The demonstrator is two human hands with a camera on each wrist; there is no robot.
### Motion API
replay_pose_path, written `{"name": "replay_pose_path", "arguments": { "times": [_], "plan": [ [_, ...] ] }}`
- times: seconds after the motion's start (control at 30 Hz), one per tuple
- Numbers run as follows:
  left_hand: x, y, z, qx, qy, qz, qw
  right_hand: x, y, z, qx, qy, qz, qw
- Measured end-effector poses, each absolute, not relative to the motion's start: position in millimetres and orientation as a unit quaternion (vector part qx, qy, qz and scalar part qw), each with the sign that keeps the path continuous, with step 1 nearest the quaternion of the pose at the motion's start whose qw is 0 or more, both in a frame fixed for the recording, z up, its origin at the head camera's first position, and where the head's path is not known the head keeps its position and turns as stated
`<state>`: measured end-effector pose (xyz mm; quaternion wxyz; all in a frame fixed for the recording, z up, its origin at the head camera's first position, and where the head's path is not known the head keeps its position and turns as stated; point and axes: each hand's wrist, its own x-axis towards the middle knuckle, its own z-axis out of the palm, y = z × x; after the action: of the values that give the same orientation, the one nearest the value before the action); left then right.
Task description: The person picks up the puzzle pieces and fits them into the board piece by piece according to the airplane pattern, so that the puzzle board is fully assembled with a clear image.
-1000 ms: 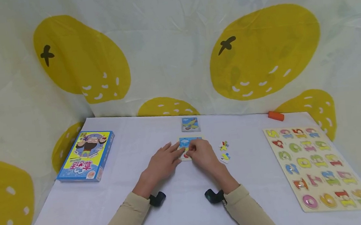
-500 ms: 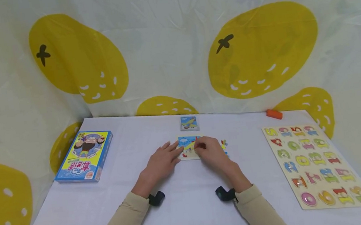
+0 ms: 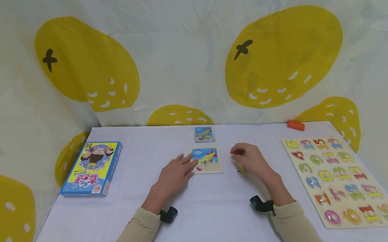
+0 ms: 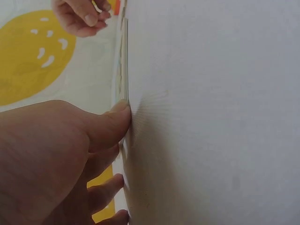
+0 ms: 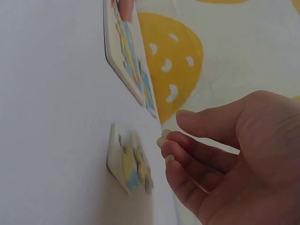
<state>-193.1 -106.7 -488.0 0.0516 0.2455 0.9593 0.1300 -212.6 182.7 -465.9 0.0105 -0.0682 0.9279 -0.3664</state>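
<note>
A square puzzle board [image 3: 208,167] with a yellow airplane picture lies flat on the white tabletop. My left hand [image 3: 173,175] rests at its left side, fingers spread and fairly straight, the thumb [image 4: 115,122] touching the board's edge. To the right of the board, my right hand [image 3: 252,160] hovers over loose yellow and blue puzzle pieces [image 5: 129,164], which it mostly hides in the head view. Seen from the right wrist, its thumb and loosely bent fingers stand apart, with nothing between them and a gap to the pieces.
Behind the board lies a small airplane picture tile [image 3: 204,134]. At the left stands a blue and yellow box [image 3: 91,168]. A wooden number board [image 3: 342,180] covers the right side, with an orange block [image 3: 295,125] beyond it. Fruit-patterned cloth [image 3: 179,58] hangs around the table.
My right hand has moved off the puzzle board rightward to the loose pieces, uncovering the airplane picture. Its pinched fingers have parted. The left hand has stayed at the board's left edge.
</note>
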Motion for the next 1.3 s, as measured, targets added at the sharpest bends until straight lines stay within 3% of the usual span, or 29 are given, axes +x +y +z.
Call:
{"name": "replay_pose_path", "arguments": {
  "times": [0.5,0.93,1.3],
  "plan": [
    [-191,-107,-486,0.241,0.961,0.127,0.045,-208,214,-477,-0.043,0.945,-0.324,0.028],
    [-190,-107,-483,0.248,0.959,0.130,0.042,-208,206,-490,-0.035,0.945,-0.325,0.002],
    [-191,-106,-486,0.241,0.960,0.134,0.048,-209,201,-490,-0.031,0.941,-0.337,0.011]
  ]
}}
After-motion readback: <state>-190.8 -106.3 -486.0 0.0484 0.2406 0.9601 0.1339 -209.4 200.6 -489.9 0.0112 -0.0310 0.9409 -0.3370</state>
